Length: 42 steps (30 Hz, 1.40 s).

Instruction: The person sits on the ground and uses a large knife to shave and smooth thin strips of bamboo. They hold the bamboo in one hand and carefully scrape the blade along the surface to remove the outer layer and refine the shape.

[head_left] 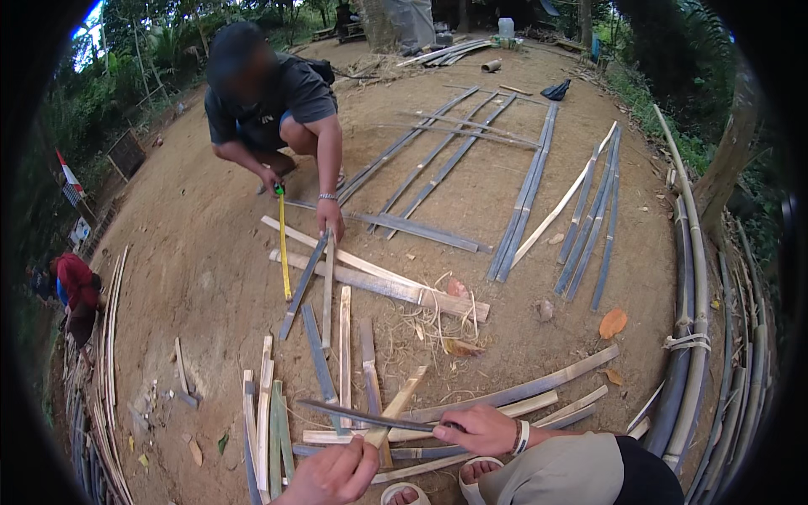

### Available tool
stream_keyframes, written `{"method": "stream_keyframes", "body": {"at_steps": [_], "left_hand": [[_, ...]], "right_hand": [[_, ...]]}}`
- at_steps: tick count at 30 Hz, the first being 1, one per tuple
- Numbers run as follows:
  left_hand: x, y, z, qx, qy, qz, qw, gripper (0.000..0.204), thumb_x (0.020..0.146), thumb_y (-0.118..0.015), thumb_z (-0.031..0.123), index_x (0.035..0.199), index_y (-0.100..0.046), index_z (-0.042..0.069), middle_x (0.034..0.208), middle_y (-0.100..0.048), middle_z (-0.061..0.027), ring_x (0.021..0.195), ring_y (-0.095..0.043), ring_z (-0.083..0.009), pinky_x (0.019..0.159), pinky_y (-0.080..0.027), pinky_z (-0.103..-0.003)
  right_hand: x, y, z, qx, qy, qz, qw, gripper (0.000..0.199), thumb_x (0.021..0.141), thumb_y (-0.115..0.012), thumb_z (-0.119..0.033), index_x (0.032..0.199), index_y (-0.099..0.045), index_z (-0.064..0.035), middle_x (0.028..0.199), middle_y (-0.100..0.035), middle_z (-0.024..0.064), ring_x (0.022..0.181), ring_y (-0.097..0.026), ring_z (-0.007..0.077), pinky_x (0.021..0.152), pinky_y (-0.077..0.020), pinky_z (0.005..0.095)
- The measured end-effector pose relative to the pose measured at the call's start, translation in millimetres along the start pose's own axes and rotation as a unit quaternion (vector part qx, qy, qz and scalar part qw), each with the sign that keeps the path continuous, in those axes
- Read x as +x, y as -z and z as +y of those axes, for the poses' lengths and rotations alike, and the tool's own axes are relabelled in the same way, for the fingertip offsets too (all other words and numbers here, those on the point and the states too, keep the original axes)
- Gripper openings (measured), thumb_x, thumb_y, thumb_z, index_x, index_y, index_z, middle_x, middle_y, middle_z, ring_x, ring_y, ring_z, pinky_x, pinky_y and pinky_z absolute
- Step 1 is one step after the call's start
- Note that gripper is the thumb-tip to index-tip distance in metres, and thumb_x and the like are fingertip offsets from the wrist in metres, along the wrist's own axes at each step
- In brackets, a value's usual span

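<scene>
Tan trousers (547,468) cover the bent leg of a person who sits or squats low, with sandals (481,468) on the ground (185,286). The left hand (339,471) is closed on the low end of a pale strip (406,394), which looks like split bamboo. It slants up and away, maybe so that its top part is free. The right hand (481,432) grips the handle of a dark knife (349,411). The blade points left and crosses the strip just past the left hand. It is hard to tell if the two touch. Both are held low, maybe to keep the arms steady.

More strips (522,387) lie by the feet, where they seem easy to reach. Curly shavings (429,324) lie just past them. Across the way, a co-worker (290,97) squats with a yellow tape (284,244) hanging from one hand. The other holds two strips by their tops, perhaps to keep the ends together. Long dark strips lie flat in a grid (452,167). At the right, a band (688,342) ties thick poles (699,269), likely so they do not roll apart.
</scene>
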<state>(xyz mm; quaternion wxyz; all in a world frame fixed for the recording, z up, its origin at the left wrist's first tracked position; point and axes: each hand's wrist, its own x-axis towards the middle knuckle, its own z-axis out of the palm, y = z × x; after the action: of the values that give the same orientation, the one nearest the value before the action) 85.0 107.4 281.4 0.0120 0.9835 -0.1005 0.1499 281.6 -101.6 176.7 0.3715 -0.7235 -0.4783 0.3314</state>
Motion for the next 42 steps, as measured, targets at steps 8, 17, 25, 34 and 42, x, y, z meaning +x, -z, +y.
{"method": "stream_keyframes", "body": {"at_steps": [8, 17, 25, 34, 42], "left_hand": [[19, -9, 2, 0.013, -0.065, -0.02, 0.998, 0.03, 0.079, -0.065, 0.014, 0.108, -0.061, 0.006, 0.101, -0.061, -0.0092, 0.083, -0.062, -0.0201, 0.067, -0.05, -0.031], [12, -32, 9, 0.014, -0.092, 0.042, 0.995, 0.026, 0.074, -0.066, 0.01, 0.099, -0.057, 0.01, 0.098, -0.061, -0.0085, 0.077, -0.06, -0.0199, 0.067, -0.051, -0.03], [-2, -43, 10, 0.024, -0.082, 0.1, 0.991, 0.021, 0.079, -0.068, 0.009, 0.097, -0.058, 0.014, 0.115, -0.064, -0.0119, 0.103, -0.062, -0.0238, 0.089, -0.05, -0.039], [0, -46, 13, 0.007, -0.102, 0.095, 0.99, 0.017, 0.079, -0.067, 0.009, 0.094, -0.059, 0.011, 0.115, -0.064, -0.0114, 0.108, -0.06, -0.0236, 0.096, -0.048, -0.041], [-8, -39, 5, 0.011, -0.082, 0.086, 0.993, 0.017, 0.076, -0.065, 0.015, 0.091, -0.058, 0.009, 0.116, -0.063, -0.0168, 0.113, -0.06, -0.0314, 0.098, -0.049, -0.044]], "right_hand": [[-6, 7, -8, 0.018, -0.018, -0.01, 1.0, 0.044, 0.101, -0.049, -0.045, 0.095, -0.065, -0.0044, 0.062, -0.058, 0.0168, 0.059, -0.061, 0.0353, 0.054, -0.0443, 0.045], [-8, 10, -6, -0.026, -0.035, -0.038, 0.998, 0.045, 0.099, -0.05, -0.049, 0.094, -0.065, -0.0071, 0.064, -0.059, 0.0168, 0.059, -0.06, 0.037, 0.054, -0.0437, 0.0462], [-7, 19, -19, -0.092, -0.014, -0.059, 0.994, 0.048, 0.098, -0.05, -0.054, 0.092, -0.065, -0.0082, 0.062, -0.06, 0.0172, 0.059, -0.061, 0.0388, 0.054, -0.0469, 0.0472], [-6, 32, -27, -0.078, -0.027, -0.113, 0.99, 0.058, 0.098, -0.042, -0.059, 0.092, -0.067, -0.007, 0.067, -0.063, 0.0187, 0.066, -0.063, 0.0415, 0.061, -0.0494, 0.0508], [3, 33, -34, -0.088, 0.045, -0.103, 0.99, 0.052, 0.1, -0.045, -0.053, 0.091, -0.067, -0.0061, 0.068, -0.063, 0.0202, 0.065, -0.063, 0.0413, 0.061, -0.0505, 0.0496]]}}
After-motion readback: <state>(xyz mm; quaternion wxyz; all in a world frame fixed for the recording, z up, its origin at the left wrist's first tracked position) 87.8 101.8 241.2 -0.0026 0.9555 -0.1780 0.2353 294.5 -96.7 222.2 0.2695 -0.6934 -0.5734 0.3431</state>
